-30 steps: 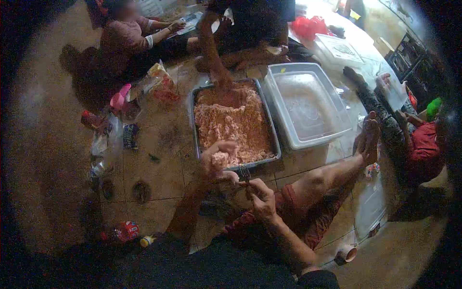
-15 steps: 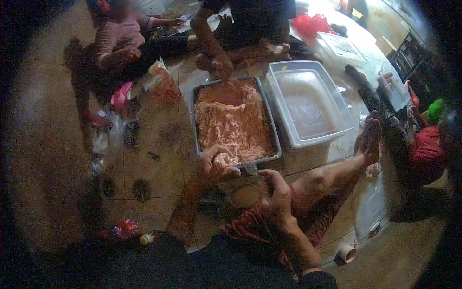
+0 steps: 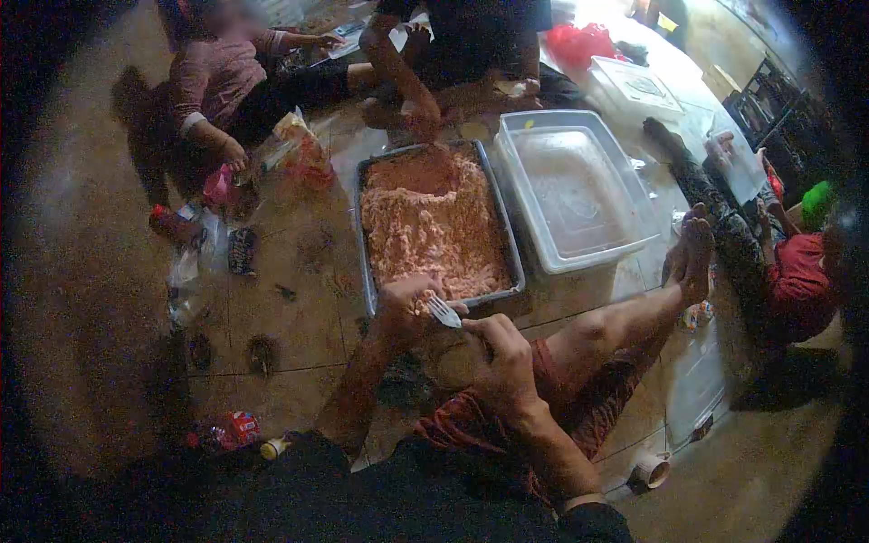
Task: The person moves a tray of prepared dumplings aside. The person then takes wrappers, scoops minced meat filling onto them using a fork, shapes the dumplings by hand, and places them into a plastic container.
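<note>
My right hand [image 3: 509, 357] grips a pale fork [image 3: 444, 310], its tines pointing up and left at my left hand [image 3: 403, 303]. The left fingers curl around a small clump of pinkish-orange mash [image 3: 419, 306], right by the tines. Just beyond, a dark-rimmed tray [image 3: 512, 288] holds a thick layer of the same soft mixture [image 3: 434, 231], with a hollow scooped out at its far end. What exactly the mixture is, I cannot tell.
A clear plastic box [image 3: 566, 264] stands right of the tray. Another person's arm [image 3: 412, 95] reaches to the tray's far end. Other people sit at left and right. Plastic bags [image 3: 213, 240] lie on the tiled floor, and a tape roll [image 3: 650, 471] sits at lower right.
My right hand has moved left and up, bringing the fork to the clump in my left hand. The person at left has lowered a hand to the pink item.
</note>
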A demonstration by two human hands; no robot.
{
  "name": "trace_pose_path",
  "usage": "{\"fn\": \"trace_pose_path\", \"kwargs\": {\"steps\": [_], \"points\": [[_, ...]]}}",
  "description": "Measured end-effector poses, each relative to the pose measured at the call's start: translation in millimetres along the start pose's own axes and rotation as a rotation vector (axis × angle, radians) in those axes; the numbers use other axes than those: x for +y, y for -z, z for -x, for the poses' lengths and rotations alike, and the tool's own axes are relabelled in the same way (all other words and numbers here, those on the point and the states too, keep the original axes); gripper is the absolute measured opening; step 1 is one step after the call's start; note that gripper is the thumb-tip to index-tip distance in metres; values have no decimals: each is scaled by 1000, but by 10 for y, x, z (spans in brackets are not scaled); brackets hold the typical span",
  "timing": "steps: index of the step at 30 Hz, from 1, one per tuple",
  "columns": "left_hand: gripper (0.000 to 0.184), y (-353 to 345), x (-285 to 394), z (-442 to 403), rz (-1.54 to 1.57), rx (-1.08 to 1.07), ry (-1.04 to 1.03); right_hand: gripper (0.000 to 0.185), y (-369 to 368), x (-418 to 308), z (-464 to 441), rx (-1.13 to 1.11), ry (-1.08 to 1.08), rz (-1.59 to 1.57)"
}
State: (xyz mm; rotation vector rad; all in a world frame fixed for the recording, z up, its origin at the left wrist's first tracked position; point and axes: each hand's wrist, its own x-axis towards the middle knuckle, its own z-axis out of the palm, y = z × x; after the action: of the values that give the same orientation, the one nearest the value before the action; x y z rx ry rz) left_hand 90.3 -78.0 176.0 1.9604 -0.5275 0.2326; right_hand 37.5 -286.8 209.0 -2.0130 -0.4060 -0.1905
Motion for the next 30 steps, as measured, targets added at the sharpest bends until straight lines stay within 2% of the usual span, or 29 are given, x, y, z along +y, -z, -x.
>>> {"fn": "trace_pose_path", "kwargs": {"steps": [2, 3, 4, 6, 7, 8, 9, 10, 12, 13, 15, 17, 18, 20, 22, 23, 25, 26, 28, 30], "points": [[37, -20, 24, 4, -191, -23, 95, 11, -37, -48, -20, 23, 6, 2], [37, -120, -220, 101, -187, -22, 98, 11, -62, -72, -30, 45, 12, 2], [34, -288, -658, 258, 41, 86, 128, 11, -101, -88, -48, 43, 9, 4], [32, -256, -725, 281, 270, 197, 156, 9, -172, -80, -111, 191, 36, -73], [32, -27, -380, 156, 67, 106, 149, 9, -189, -39, -145, 192, 37, -72], [36, 146, -206, 92, -135, 12, 140, 12, -221, 30, -182, 156, -74, -81], [36, 206, -406, 196, -131, 7, 140, 15, -266, 122, -180, 119, -189, -88], [37, 226, -742, 358, 287, -77, 391, 15, -397, 407, -108, 120, -194, -84], [38, 233, -700, 431, 713, -165, 636, 19, -673, 1028, 125, -174, -652, -428], [36, 289, -283, 347, 452, -6, 544, 19, -664, 1020, 228, -172, -656, -424], [33, 304, -132, 295, 197, 150, 448, 22, -622, 976, 375, -223, -1027, -669], [28, 265, -355, 385, 202, 88, 426, 23, -552, 977, 482, -227, -1063, -772], [28, 254, -439, 419, 206, 88, 425, 21, -532, 1089, 534, -226, -828, -549], [23, 237, -499, 444, 192, 81, 436, 19, -403, 940, 431, -218, -593, -326], [19, 225, -370, 425, 193, 105, 426, 15, -246, 654, 223, -46, -308, -54], [16, 231, -317, 406, 192, 131, 413, 15, -244, 609, 155, -45, -308, -55], [14, 268, -379, 418, 276, 144, 397, 12, -262, 552, 85, -12, -123, 203], [12, 283, -400, 427, 362, 158, 382, 12, -309, 574, 99, -12, -123, 204], [12, 311, -364, 450, 333, 158, 410, 15, -419, 652, 127, -160, -128, 351], [12, 298, -336, 453, 308, 155, 435, 14, -455, 701, 104, -147, -191, 453]]}}
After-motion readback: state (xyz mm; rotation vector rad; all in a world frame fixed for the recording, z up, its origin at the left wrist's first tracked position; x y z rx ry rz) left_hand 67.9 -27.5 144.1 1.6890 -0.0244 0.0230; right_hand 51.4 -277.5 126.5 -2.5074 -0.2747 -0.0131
